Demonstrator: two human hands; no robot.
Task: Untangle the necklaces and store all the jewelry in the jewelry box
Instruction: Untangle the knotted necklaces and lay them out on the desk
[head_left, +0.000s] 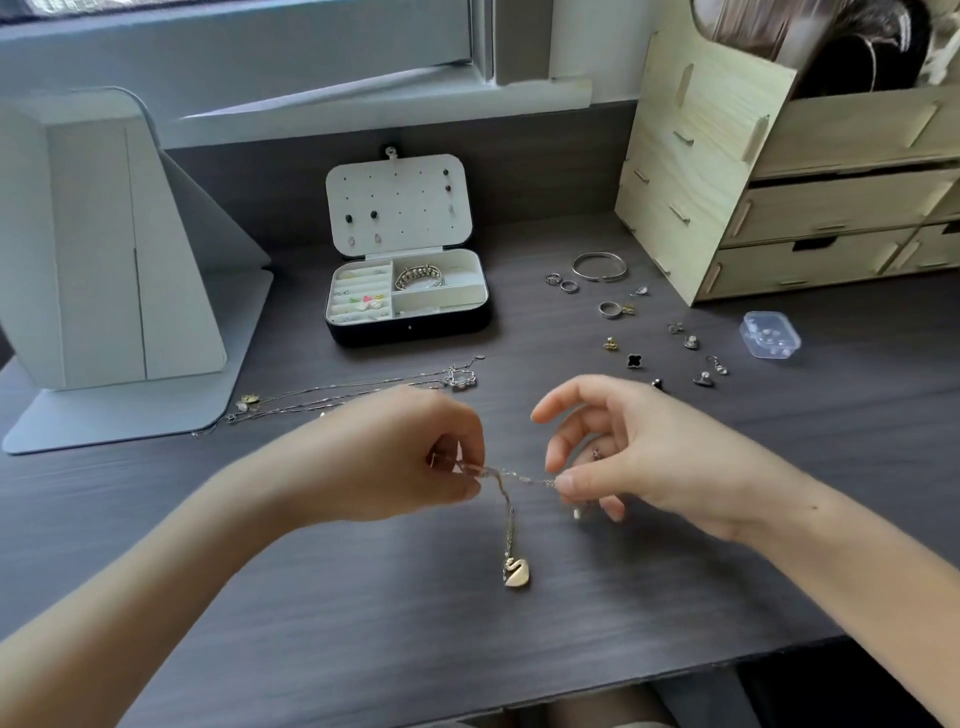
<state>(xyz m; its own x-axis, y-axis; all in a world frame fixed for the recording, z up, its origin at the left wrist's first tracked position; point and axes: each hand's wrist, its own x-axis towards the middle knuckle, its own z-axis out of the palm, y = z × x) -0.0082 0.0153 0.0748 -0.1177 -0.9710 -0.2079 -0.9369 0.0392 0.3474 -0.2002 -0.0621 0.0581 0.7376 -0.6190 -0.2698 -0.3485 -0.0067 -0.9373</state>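
Dark desk (311, 597); left grip (410, 457), right grip (634, 457) pinching swan necklace (515, 571), chain ends hidden.

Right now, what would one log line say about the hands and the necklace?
left hand: pinches necklace chain | right hand: pinches same chain | swan pendant: below hands | jewelry box: open

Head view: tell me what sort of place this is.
Probably a dressing corner at home: an open jewelry box on a dark wood-grain desk, a wooden drawer organizer to its right, and a window frame behind.
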